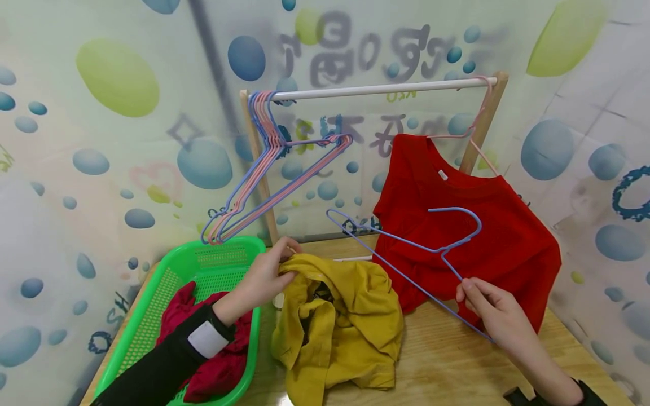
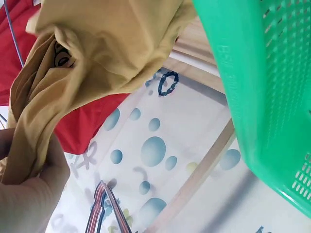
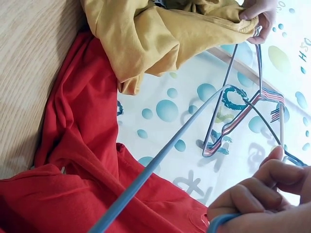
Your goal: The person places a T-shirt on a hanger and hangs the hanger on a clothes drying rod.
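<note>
A crumpled mustard-yellow garment hangs bunched over the wooden table, its upper edge pinched by my left hand. The left wrist view shows thumb and fingers around a fold of the yellow cloth. My right hand grips one end of a blue wire hanger, its hook turned up and to the right. The hanger is in front of a red shirt and apart from the yellow garment. That shirt hangs from a pink hanger at the rack's right end.
A rack with a white rod and wooden posts stands at the back. Several pink and blue hangers hang at its left end. A green basket holding dark red cloth sits at left on the table.
</note>
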Motion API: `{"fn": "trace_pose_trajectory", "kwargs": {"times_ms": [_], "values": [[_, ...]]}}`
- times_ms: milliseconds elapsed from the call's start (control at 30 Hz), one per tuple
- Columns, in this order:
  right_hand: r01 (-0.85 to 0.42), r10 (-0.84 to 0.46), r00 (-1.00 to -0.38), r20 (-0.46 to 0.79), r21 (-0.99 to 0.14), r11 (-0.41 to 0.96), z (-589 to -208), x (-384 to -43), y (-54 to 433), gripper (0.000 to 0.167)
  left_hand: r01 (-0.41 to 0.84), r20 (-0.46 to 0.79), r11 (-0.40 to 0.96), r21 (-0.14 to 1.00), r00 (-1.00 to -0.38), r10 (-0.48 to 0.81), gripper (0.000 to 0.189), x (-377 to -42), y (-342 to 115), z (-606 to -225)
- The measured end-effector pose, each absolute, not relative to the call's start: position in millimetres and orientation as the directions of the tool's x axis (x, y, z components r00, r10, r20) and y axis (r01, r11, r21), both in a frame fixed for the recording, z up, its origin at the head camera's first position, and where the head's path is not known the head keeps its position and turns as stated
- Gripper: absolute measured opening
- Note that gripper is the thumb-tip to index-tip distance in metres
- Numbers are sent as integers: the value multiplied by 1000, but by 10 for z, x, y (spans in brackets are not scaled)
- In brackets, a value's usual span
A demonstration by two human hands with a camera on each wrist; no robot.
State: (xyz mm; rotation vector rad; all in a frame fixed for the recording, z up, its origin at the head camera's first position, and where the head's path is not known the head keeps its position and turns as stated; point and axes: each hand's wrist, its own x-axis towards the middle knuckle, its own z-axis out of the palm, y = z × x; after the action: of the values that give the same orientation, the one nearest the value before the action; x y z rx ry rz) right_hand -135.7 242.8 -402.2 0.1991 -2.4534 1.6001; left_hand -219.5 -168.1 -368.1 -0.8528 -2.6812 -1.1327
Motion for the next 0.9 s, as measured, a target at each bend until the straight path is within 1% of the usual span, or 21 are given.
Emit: {"fn": "trace_pose_trajectory", "kwargs": {"times_ms": [233,433,533,667,767,900], "values": [[-224,-3,-970,243,-890,398,-4024,-1346,2434,29,483,321,531,697,-871,371,33,-2175,-1711,-3673],[-223,-21,-972,233,-895,386,-4006,-1313,2442,29,391,256,505,769,-913,318,31,-2205,-1745,-3635],[-221,-31,-973,227,-897,384,-3997,-1291,2457,29,352,202,469,810,-919,339,34,-2219,-1774,-3600],[-220,-39,-974,222,-896,387,-3997,-1275,2485,29,338,159,419,843,-900,405,39,-2203,-1813,-3542],[-217,-40,-975,218,-897,386,-4001,-1275,2500,28,352,159,404,844,-885,438,38,-2179,-1831,-3511],[-213,-44,-976,213,-901,379,-4007,-1276,2508,28,380,190,430,819,-886,422,32,-2156,-1832,-3509]]}}
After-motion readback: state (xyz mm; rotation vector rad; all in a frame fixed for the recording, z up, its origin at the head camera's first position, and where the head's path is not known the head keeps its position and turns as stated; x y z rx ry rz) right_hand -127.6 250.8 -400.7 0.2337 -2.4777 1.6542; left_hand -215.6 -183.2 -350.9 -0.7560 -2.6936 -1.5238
